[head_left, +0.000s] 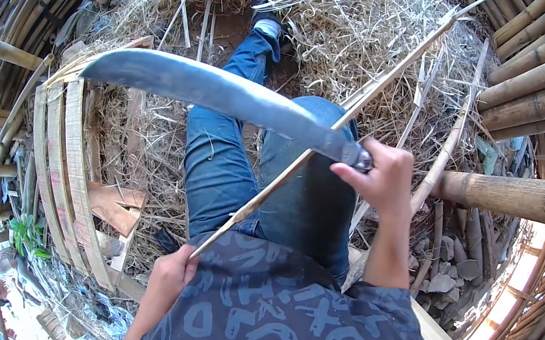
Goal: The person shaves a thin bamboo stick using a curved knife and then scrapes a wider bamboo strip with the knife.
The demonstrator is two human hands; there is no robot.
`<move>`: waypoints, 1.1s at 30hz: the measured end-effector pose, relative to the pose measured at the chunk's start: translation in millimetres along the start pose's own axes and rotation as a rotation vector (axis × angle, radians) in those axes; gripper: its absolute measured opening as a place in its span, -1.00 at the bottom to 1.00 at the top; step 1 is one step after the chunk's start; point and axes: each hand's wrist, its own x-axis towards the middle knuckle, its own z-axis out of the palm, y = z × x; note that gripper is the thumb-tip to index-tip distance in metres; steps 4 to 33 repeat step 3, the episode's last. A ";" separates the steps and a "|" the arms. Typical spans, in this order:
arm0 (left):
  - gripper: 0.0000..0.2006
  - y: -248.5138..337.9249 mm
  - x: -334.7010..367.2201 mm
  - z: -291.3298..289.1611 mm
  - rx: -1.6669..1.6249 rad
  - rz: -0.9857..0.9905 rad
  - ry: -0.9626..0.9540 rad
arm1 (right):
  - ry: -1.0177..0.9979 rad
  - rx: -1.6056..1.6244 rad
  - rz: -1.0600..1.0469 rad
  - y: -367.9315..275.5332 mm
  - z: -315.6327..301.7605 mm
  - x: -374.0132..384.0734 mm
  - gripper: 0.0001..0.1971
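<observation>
My right hand (385,174) is closed round the handle of a large machete (214,87). Its broad, curved blade points left across my knees. A long, thin bamboo strip (270,190) slants from my lap up to the far right. Near my waist, my left hand (169,277) grips the strip's near end. The blade's handle end crosses over the strip above my bent right leg; whether they touch I cannot tell. My jeans (218,163) lie beneath both, one leg stretched out ahead.
A slatted wooden crate (70,164) stands at the left, beside a broken board piece (114,208). Dry straw and shavings (345,35) cover the ground. Thick bamboo poles (506,196) jut in at the right above stones (443,283). Bamboo walls curve round both sides.
</observation>
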 end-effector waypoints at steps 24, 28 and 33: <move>-0.90 31.8 19.1 -5.5 -0.043 -0.009 -0.017 | -0.013 0.025 -0.043 -14.0 9.4 -11.3 -0.32; -0.90 31.8 19.1 -5.5 -0.043 -0.009 -0.017 | -0.013 0.025 -0.043 -14.0 9.4 -11.3 -0.32; -0.90 31.8 19.1 -5.5 -0.043 -0.009 -0.017 | -0.013 0.025 -0.043 -14.0 9.4 -11.3 -0.32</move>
